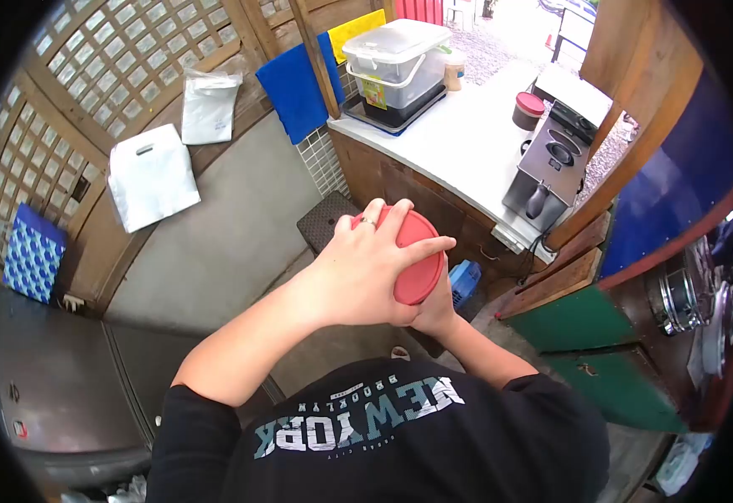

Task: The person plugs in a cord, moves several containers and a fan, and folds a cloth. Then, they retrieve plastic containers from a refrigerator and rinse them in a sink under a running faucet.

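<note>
Outside the near edge of the white surface (459, 151), the left hand (362, 272) grasps the red lid (419, 277) from above and the right hand (435, 310) cups its side, a two-sided grip seemingly bracing it.

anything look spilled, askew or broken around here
Nothing stands out: the visible part of the red lid under the left hand looks undamaged, and no spill shows on the white counter.

The person's black short-sleeved fabric T-shirt (383, 448) bore "NEW YORK" and "BROOKLYN", upside down in this view, beside tinier print.
</note>
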### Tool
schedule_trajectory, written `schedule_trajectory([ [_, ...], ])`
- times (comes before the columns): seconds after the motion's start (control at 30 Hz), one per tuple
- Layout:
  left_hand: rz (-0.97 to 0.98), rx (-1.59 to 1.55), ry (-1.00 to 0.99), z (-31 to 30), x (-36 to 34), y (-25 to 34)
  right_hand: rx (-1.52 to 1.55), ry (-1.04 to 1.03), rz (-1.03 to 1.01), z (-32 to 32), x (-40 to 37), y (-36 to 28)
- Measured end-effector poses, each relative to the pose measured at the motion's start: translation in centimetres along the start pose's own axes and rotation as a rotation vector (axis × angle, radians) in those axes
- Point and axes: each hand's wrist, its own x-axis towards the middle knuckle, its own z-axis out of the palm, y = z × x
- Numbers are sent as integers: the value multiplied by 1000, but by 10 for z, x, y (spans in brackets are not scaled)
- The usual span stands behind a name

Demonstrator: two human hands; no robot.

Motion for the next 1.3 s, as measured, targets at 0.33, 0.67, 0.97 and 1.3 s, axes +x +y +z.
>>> schedule_trajectory([
  [0.33,330,-394,32,1,66,-143,-226,277,214,47,74,40],
  [0.67,32,-1392,-72,77,119,-247,-381,600,280,25,108,90],
  [0.97,169,-1473,-15,199,190,-205,-391,637,251,-20,117,169],
  [1.3,171,-1373,-38,268,343,-255,-486,668,408,-77,183,262],
])
